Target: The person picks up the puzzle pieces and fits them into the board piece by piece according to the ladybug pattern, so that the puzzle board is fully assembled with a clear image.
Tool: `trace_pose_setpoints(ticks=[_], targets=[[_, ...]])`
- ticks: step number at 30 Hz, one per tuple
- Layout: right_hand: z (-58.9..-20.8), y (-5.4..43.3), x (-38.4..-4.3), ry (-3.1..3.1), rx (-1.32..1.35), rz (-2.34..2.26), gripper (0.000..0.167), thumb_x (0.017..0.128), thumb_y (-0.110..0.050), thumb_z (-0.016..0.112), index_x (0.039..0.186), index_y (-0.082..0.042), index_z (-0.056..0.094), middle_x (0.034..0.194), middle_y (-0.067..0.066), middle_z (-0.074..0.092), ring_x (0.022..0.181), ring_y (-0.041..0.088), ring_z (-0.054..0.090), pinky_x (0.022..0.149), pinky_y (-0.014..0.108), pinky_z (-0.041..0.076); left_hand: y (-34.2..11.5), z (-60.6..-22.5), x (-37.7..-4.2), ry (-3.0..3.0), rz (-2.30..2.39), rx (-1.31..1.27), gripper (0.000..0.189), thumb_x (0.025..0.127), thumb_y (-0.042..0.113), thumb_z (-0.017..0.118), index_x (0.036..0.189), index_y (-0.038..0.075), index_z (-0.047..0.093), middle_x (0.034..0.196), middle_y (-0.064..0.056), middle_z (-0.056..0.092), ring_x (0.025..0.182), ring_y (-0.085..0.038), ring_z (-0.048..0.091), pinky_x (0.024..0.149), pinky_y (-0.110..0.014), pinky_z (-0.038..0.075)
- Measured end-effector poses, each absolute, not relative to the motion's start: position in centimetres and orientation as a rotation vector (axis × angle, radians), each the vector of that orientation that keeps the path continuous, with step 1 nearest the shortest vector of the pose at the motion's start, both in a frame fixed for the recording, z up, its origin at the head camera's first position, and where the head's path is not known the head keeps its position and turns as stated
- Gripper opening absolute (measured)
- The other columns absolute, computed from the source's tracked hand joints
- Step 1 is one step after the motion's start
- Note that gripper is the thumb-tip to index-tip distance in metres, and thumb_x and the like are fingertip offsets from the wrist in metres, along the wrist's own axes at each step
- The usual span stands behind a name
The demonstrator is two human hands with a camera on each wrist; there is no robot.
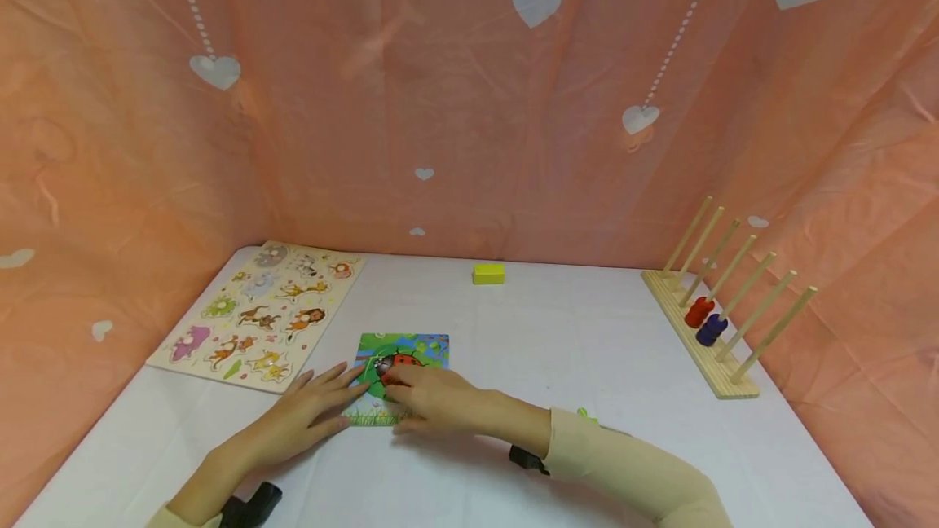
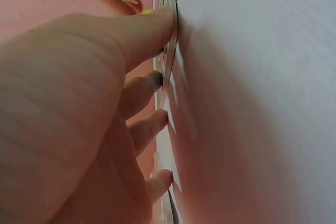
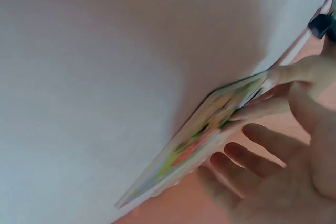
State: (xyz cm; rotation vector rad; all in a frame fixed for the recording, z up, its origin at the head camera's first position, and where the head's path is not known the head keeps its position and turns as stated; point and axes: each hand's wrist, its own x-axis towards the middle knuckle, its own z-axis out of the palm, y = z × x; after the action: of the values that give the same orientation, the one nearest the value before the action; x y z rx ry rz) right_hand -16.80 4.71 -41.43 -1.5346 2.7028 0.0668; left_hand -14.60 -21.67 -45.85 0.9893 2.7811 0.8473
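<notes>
A square puzzle board (image 1: 369, 411) with a ladybug picture (image 1: 407, 358) lies flat on the white table, left of the middle. My left hand (image 1: 297, 422) rests at its left side, fingers spread and straight, with the fingertips touching its edge; the left wrist view shows the thumb against the board's rim. My right hand (image 1: 440, 402) reaches over the board's right part and covers some of the ladybug. In the right wrist view, the right hand's fingers (image 3: 247, 161) are loosely bent beside the board, and nothing shows between them.
A large animal puzzle board (image 1: 275, 300) lies at the back left. A yellow block (image 1: 488, 274) sits near the far edge. At the right stands a wooden peg rack (image 1: 739, 388) with red rings (image 1: 699, 313) and blue rings (image 1: 711, 330). Something green (image 1: 587, 414) peeks out behind the right sleeve.
</notes>
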Motion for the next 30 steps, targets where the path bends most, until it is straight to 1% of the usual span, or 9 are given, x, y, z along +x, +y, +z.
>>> trace_pose_setpoints(ticks=[2, 4, 7, 10, 18, 30], targets=[[-41.6, 5.1, -15.9, 2.657, -1.535, 0.181, 0.07, 0.095, -0.056, 0.057, 0.149, -0.012, 0.048, 0.158, 0.006, 0.037, 0.143, 0.019, 0.038, 0.11, 0.037, 0.041, -21.7, -45.8, -14.6, 2.784, 0.849, 0.988, 0.051, 0.099, 0.033, 0.061, 0.145, 0.011, 0.054, 0.156, -0.016, 0.038, 0.144, -0.047, 0.026, 0.106, -0.077, 0.01], [-41.7, 5.4, -15.1, 2.615, -1.497, 0.256, 0.081, 0.094, -0.065, 0.05, 0.156, -0.015, 0.035, 0.165, 0.004, 0.022, 0.15, 0.021, 0.023, 0.115, 0.045, 0.033, -21.7, -45.8, -14.5, 2.787, 0.848, 0.991, 0.051, 0.099, 0.033, 0.061, 0.144, 0.011, 0.054, 0.155, -0.017, 0.039, 0.144, -0.048, 0.026, 0.105, -0.078, 0.011], [-41.9, 5.8, -14.2, 2.579, -1.452, 0.28, 0.088, 0.093, -0.07, 0.045, 0.159, -0.016, 0.025, 0.167, 0.002, 0.014, 0.152, 0.022, 0.016, 0.117, 0.049, 0.028, -21.7, -45.8, -14.5, 2.789, 0.843, 0.995, 0.051, 0.099, 0.033, 0.061, 0.144, 0.011, 0.054, 0.155, -0.018, 0.039, 0.143, -0.048, 0.026, 0.105, -0.078, 0.011], [-42.0, 6.1, -13.6, 2.563, -1.433, 0.29, 0.091, 0.092, -0.072, 0.044, 0.16, -0.016, 0.023, 0.167, 0.001, 0.013, 0.152, 0.023, 0.015, 0.118, 0.05, 0.026, -21.8, -45.7, -14.5, 2.784, 0.841, 0.999, 0.05, 0.099, 0.033, 0.061, 0.144, 0.01, 0.055, 0.154, -0.019, 0.04, 0.143, -0.049, 0.027, 0.104, -0.079, 0.011], [-42.2, 6.1, -13.4, 2.555, -1.398, 0.271, 0.088, 0.093, -0.072, 0.04, 0.16, -0.017, 0.022, 0.167, -0.001, 0.013, 0.151, 0.021, 0.016, 0.118, 0.05, 0.025, -21.6, -45.6, -14.5, 2.812, 0.824, 1.005, 0.05, 0.099, 0.033, 0.061, 0.143, 0.011, 0.056, 0.154, -0.017, 0.041, 0.143, -0.047, 0.028, 0.105, -0.078, 0.012], [-41.7, 6.2, -12.9, 2.61, -1.365, 0.287, 0.08, 0.098, -0.067, 0.036, 0.159, -0.016, 0.027, 0.166, -0.001, 0.017, 0.151, 0.017, 0.018, 0.119, 0.047, 0.025, -21.5, -45.4, -14.3, 2.823, 0.823, 1.002, 0.05, 0.098, 0.032, 0.062, 0.142, 0.01, 0.057, 0.153, -0.017, 0.042, 0.143, -0.047, 0.029, 0.105, -0.077, 0.014]])
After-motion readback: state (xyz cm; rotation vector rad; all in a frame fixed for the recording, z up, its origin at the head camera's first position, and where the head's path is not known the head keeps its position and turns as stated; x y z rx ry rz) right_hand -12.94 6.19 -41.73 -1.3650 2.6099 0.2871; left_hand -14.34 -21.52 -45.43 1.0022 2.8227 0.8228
